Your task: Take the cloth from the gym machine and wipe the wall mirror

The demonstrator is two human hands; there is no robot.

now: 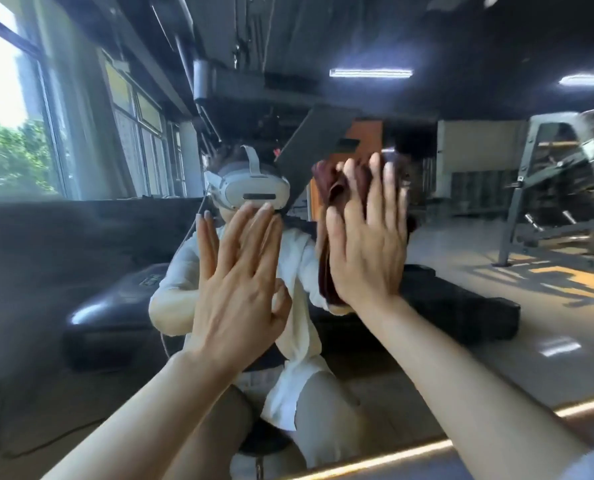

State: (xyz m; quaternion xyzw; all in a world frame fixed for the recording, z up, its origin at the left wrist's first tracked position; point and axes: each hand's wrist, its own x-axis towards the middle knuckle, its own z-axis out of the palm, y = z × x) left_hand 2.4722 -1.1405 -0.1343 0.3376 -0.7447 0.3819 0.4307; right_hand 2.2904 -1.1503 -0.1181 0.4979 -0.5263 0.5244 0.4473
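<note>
The wall mirror (462,237) fills nearly the whole view and reflects a person in a white top with a headset. My right hand (368,237) presses a dark red cloth (333,188) flat against the glass with straight, spread fingers. The cloth shows above and to the left of that hand; most of it is hidden under the palm. My left hand (240,282) lies flat on the mirror beside it, fingers straight, holding nothing.
The mirror's lower edge (427,448) runs as a bright strip at the bottom right. Reflected in the glass are a grey gym rack (545,188) at the right, a black bench (462,310) behind the person and windows (8,116) at the left.
</note>
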